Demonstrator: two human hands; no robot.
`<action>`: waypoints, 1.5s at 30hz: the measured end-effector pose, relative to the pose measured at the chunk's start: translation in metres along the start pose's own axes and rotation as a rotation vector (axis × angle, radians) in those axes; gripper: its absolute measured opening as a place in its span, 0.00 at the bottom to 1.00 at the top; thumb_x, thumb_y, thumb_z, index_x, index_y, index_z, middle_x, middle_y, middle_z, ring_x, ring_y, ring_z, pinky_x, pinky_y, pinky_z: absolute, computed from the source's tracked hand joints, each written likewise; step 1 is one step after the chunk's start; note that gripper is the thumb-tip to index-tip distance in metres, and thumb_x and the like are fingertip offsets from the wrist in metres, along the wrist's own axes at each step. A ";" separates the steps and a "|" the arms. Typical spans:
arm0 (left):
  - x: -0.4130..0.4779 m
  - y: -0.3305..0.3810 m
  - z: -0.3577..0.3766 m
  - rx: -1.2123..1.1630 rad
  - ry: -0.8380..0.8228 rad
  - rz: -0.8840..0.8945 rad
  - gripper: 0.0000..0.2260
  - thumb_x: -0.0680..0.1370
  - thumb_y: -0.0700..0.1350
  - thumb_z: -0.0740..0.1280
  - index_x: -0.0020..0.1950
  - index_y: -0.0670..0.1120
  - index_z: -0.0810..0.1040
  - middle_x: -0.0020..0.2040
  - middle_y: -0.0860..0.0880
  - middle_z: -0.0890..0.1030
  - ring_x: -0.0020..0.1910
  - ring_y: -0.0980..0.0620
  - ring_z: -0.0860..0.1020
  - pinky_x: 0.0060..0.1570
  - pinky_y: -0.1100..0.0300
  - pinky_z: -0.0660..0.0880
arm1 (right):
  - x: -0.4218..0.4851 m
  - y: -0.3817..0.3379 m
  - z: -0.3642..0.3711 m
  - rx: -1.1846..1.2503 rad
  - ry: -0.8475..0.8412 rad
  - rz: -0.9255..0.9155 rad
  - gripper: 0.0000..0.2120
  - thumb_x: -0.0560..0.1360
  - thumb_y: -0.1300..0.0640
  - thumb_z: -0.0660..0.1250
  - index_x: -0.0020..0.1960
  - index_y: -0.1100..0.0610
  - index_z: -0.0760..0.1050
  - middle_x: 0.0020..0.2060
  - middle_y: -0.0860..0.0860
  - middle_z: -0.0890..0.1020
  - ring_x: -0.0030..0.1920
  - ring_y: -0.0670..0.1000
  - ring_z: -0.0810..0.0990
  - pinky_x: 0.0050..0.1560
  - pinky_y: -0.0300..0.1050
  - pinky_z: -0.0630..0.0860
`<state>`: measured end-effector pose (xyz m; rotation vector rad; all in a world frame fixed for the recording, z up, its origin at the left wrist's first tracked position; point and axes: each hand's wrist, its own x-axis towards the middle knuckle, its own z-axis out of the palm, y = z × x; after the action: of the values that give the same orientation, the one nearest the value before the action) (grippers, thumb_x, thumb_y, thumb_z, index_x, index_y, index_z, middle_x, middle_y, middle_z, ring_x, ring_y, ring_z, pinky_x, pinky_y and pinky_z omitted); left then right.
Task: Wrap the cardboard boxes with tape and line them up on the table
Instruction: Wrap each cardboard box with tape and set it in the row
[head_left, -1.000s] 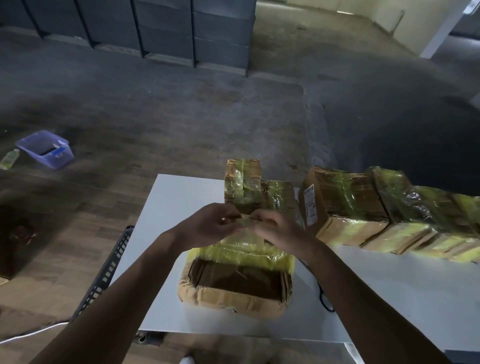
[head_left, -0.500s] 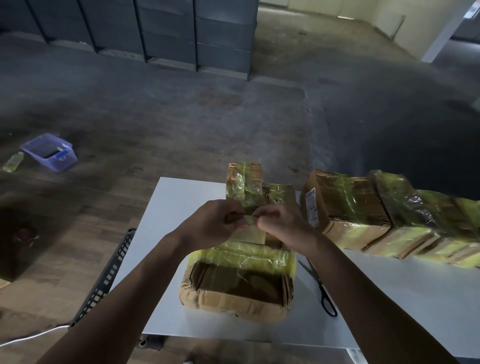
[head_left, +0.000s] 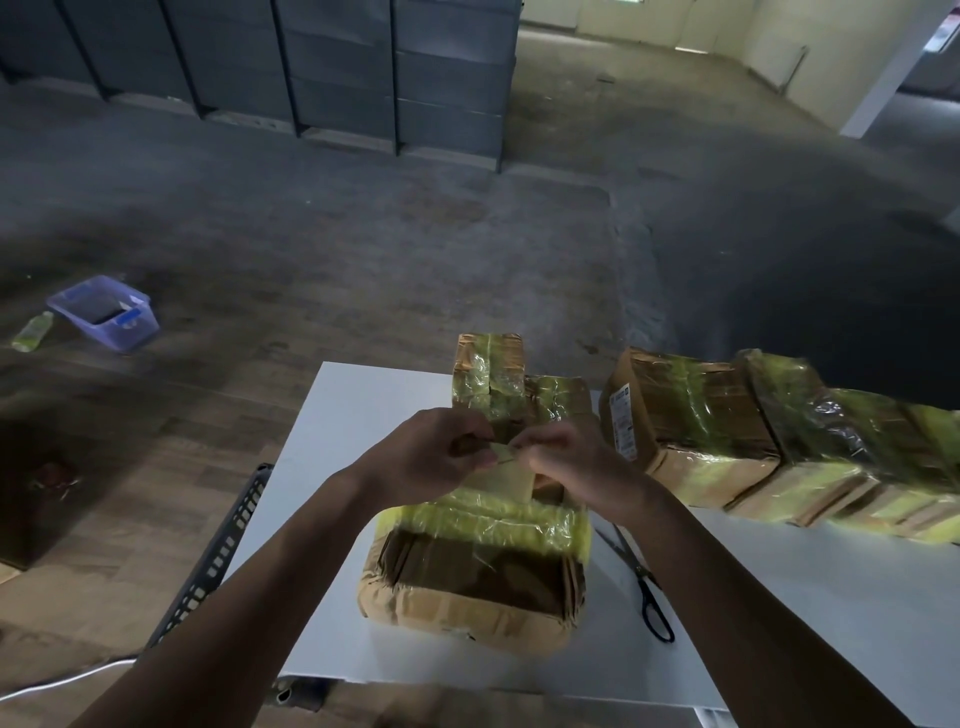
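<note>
A cardboard box (head_left: 467, 577) with a band of yellow-green tape across its top lies on the white table (head_left: 353, 410) right in front of me. Above it, my left hand (head_left: 431, 457) and my right hand (head_left: 566, 462) meet, both pinching a strip of yellowish tape (head_left: 511, 475) that runs down onto the box. Behind my hands stand two taped boxes, a tall one (head_left: 488, 379) and a lower one (head_left: 558, 395). A row of several taped boxes (head_left: 727, 431) stretches along the table to the right.
Black-handled scissors (head_left: 647, 587) lie on the table right of the near box. A black perforated crate (head_left: 218, 551) leans at the table's left edge. On the floor at left are a purple plastic tub (head_left: 104, 312) and a small bottle (head_left: 32, 331). Grey cabinets (head_left: 337, 67) line the far wall.
My hands have stayed together above the near box, and the tape strip between them now shows longer, reaching down onto the box. The scissors have come into view.
</note>
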<state>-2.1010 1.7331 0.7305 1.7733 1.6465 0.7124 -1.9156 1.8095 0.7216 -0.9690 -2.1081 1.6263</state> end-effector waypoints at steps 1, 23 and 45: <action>0.000 0.002 0.001 0.021 -0.002 0.007 0.05 0.78 0.44 0.68 0.43 0.52 0.76 0.38 0.56 0.75 0.37 0.57 0.72 0.36 0.59 0.67 | 0.000 0.000 0.000 -0.018 0.004 -0.005 0.14 0.74 0.63 0.65 0.37 0.47 0.82 0.35 0.50 0.81 0.40 0.49 0.80 0.44 0.46 0.78; 0.001 0.013 0.002 -0.067 0.025 -0.017 0.03 0.78 0.43 0.68 0.49 0.44 0.80 0.41 0.45 0.79 0.38 0.50 0.74 0.38 0.56 0.68 | -0.007 -0.001 -0.008 -0.038 -0.014 -0.054 0.08 0.68 0.55 0.64 0.35 0.46 0.80 0.29 0.42 0.75 0.35 0.43 0.73 0.35 0.33 0.68; 0.002 0.018 0.006 -0.703 -0.081 -0.217 0.05 0.72 0.45 0.66 0.36 0.47 0.74 0.29 0.50 0.67 0.26 0.54 0.63 0.26 0.63 0.60 | -0.009 0.014 -0.020 0.132 0.027 -0.136 0.14 0.74 0.49 0.64 0.51 0.59 0.75 0.44 0.54 0.78 0.45 0.47 0.79 0.46 0.37 0.74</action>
<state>-2.0845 1.7336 0.7392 1.0909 1.2841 0.9530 -1.8921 1.8196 0.7164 -0.7838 -1.9744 1.6505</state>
